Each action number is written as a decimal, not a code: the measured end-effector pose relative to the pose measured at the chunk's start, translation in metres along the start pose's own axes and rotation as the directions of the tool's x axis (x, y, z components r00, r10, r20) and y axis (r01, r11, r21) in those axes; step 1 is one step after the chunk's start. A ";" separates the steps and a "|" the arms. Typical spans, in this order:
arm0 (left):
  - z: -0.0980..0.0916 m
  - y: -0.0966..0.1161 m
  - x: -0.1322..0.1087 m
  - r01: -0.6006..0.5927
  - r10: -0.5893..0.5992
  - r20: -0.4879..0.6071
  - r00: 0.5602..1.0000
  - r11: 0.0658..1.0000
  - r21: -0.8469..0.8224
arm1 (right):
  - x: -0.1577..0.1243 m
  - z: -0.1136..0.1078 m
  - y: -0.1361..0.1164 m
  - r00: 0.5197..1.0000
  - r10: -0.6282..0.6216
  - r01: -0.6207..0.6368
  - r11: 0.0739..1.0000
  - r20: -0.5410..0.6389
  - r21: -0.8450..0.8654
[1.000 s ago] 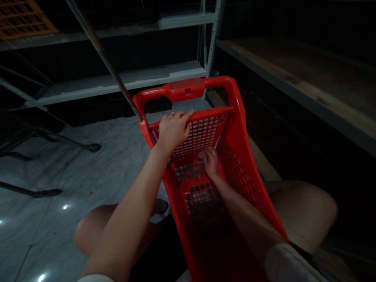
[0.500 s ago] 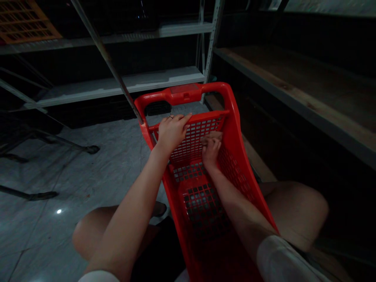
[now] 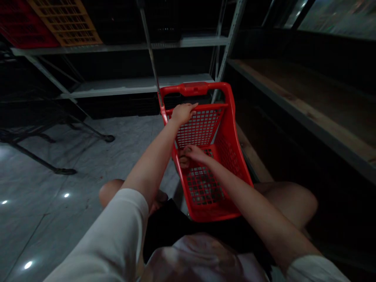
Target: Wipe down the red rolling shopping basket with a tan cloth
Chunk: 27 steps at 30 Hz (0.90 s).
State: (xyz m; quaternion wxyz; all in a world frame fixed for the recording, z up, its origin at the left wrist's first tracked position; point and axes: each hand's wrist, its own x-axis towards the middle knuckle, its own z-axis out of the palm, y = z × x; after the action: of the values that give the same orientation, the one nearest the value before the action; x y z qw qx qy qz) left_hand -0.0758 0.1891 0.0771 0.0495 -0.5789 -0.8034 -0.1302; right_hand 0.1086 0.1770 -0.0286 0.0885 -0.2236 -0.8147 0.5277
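A red plastic shopping basket [image 3: 234, 129] with grid walls stands between my knees. My left hand [image 3: 184, 113] is closed over the top edge of its far grid panel [image 3: 202, 124]. Inside, low by the left wall, my right hand [image 3: 195, 153] is closed on a crumpled brownish cloth [image 3: 184, 160]. The cloth is dim and partly covered by the fingers. A thin metal rod [image 3: 151, 56] rises from the basket's far left corner.
A white metal shelf rack [image 3: 117, 91] stands ahead, with a yellow crate [image 3: 67, 23] and a red crate [image 3: 25, 25] on it. Wooden shelving [image 3: 296, 103] runs along the right. Dark metal legs [image 3: 38, 158] stand on the grey tiled floor [image 3: 129, 135] at left.
My right hand has moved with the cloth from the right end of the far panel down to the basket's left side. My left hand still holds the panel's edge. The view has shifted.
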 end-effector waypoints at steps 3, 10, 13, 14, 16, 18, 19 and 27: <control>-0.015 -0.019 -0.005 -0.035 0.037 0.134 0.990 0.999 -0.021 | -0.042 0.005 -0.034 0.987 -0.161 0.161 0.987 0.030 0.014; -0.009 -0.041 -0.126 -0.081 0.080 0.011 0.997 0.997 0.021 | -0.202 0.016 -0.013 0.956 -0.276 0.293 0.926 0.102 -0.236; 0.005 -0.030 -0.161 0.054 -0.056 -0.189 0.980 0.998 -0.014 | -0.208 0.033 -0.014 0.937 -0.348 0.317 0.889 -0.038 -0.332; 0.008 -0.026 -0.165 0.091 -0.095 -0.241 0.966 0.995 -0.028 | -0.197 0.038 -0.019 0.923 -0.377 0.332 0.877 -0.071 -0.347; 0.012 -0.021 -0.167 0.123 -0.127 -0.282 0.951 0.992 -0.033 | -0.160 0.047 -0.036 0.904 -0.420 0.362 0.851 -0.082 -0.379; 0.012 -0.019 -0.164 0.135 -0.132 -0.275 0.952 0.991 -0.009 | -0.113 0.052 -0.056 0.902 -0.429 0.364 0.818 -0.050 -0.444; 0.012 -0.018 -0.162 0.143 -0.136 -0.269 0.953 0.990 0.007 | -0.091 0.055 -0.066 0.907 -0.420 0.355 0.801 -0.031 -0.482; 0.009 -0.008 -0.152 0.184 -0.185 -0.266 0.946 0.983 -0.026 | -0.098 0.058 -0.062 0.874 -0.455 0.330 0.813 -0.170 -0.480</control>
State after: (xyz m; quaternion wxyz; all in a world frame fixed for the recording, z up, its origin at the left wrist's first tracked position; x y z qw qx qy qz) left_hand -0.0334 0.0495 0.0318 0.1449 -0.4783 -0.8400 -0.2113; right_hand 0.1567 0.0631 0.0111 0.2571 -0.1343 -0.9196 0.2649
